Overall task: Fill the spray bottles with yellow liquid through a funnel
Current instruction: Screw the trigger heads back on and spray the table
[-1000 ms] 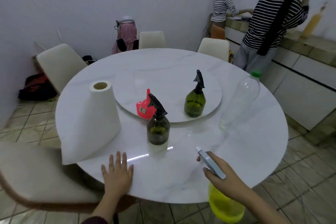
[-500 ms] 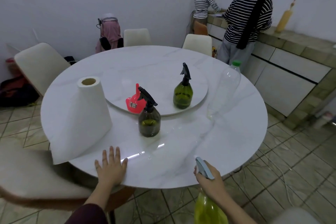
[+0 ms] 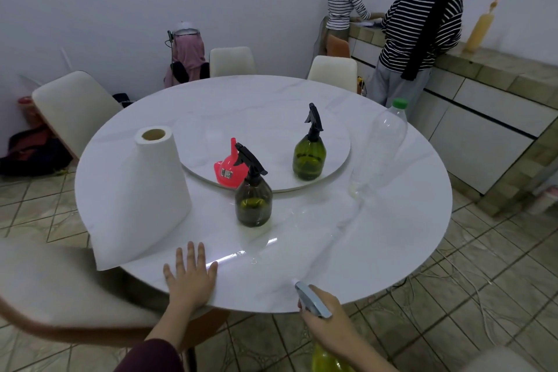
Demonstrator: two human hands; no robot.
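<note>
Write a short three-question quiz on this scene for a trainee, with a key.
1. True or false: the funnel sits upside down on the turntable.
2. Where does the left hand rest? A) on the paper roll B) flat on the table edge C) on a green bottle
3. Fill in: the right hand holds a bottle of ______ liquid below the table edge.

Key: 1 true; 2 B; 3 yellow. For reference, the near green bottle stands off the turntable, the far green bottle on it, both with sprayer tops on.
</note>
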